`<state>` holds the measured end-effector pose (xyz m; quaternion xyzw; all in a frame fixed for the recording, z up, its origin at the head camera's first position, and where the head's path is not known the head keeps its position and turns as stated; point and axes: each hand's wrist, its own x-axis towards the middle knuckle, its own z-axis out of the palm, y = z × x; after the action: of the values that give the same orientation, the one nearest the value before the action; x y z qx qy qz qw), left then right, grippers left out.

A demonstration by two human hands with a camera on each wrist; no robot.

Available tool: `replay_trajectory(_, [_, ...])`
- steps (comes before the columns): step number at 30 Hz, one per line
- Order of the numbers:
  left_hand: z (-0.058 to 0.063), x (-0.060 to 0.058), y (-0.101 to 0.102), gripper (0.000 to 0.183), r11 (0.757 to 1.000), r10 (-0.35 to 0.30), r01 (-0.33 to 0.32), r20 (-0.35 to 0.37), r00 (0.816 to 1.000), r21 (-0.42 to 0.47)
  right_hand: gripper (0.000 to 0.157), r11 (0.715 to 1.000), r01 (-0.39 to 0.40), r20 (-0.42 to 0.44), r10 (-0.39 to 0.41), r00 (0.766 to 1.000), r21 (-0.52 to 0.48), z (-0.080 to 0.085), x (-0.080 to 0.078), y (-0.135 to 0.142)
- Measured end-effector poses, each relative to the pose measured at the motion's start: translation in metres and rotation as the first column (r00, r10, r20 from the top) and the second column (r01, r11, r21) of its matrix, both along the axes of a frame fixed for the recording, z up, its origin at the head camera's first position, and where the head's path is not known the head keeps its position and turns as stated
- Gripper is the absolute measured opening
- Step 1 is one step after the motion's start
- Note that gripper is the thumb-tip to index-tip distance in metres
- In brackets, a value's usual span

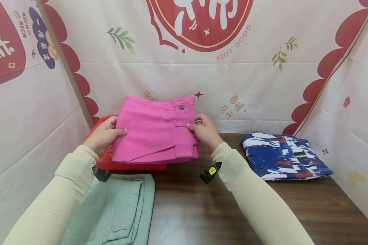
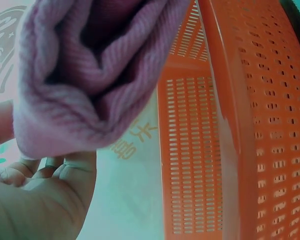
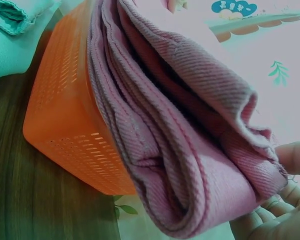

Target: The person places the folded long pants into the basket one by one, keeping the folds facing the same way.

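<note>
Three pale fabric walls printed with red scallops, leaves and characters stand around the work, their tops cut off by the head view. Between them lies a dark brown wood-grain tabletop, its near edge out of frame. A folded pale green cloth garment lies on the near left, cut off at the bottom and partly covered by the left forearm. Beyond it sits a red perforated plastic basket, which looks orange in the wrist views; most of it is hidden, and what it holds cannot be made out. A folded blue, white and red patterned cloth garment rests at the right. Held up in front of the basket is a folded bright pink twill garment; whether it touches the rim I cannot tell. Both hands pinch it: the left hand at its left edge, the right hand at its right, thumbs in front, other fingers mostly hidden behind. A small dark round button shows near the upper right corner.
</note>
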<state>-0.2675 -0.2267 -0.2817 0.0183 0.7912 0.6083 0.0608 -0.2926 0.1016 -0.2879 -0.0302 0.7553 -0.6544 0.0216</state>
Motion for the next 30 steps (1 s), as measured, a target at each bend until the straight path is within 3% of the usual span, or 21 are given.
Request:
replay_trajectory(8, [-0.003,-0.001,-0.008,0.050,1.000,-0.011,0.010,-0.026,1.000,-0.004,0.020,1.000,-0.007,0.001,0.007,1.000,0.006,-0.001,-0.002,-0.007])
replay_trajectory(21, [0.003,0.001,-0.019,0.052,0.997,0.008,-0.010,-0.030,1.000,-0.071,0.019,1.000,-0.010,0.001,0.010,1.000,-0.012,-0.002,-0.006,-0.018])
replay_trajectory(30, [0.002,0.002,-0.025,0.048,0.998,0.017,-0.020,-0.041,0.999,-0.061,0.019,1.000,-0.004,-0.017,0.005,1.000,0.003,0.000,-0.004,-0.028])
